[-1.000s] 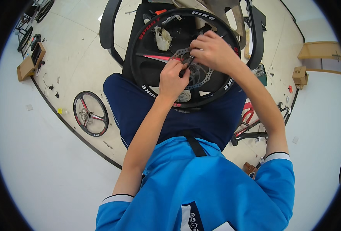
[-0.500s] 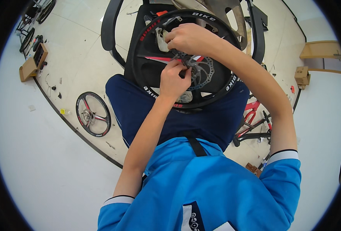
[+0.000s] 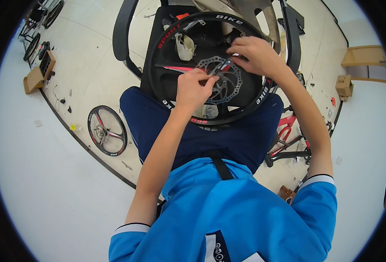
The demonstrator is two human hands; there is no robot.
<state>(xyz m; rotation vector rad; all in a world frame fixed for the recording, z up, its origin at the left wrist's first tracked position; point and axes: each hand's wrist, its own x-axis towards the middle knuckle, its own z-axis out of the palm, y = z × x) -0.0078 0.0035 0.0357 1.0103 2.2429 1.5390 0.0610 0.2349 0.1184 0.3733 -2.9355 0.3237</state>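
A black bicycle wheel with red and white spokes lies flat on a black chair seat, its near edge over my thighs. The toothed silver brake disc lies at its middle. My left hand reaches the hub from the near left, thumb and fingertips pinched together over the disc's centre. Whatever is between them is too small to make out. My right hand hovers above the far right part of the wheel, fingers bent and parted, with nothing visible in them.
A crumpled whitish bag shows through the wheel's far left opening. Chair armrests stand at both sides. A second wheel lies on the floor at left, a red and black bike frame at right. Cardboard boxes line the walls.
My right hand has moved right, away from the hub, uncovering more of the brake disc. Dark grey parts seen under my fingers earlier no longer show there. My left hand stays at the hub.
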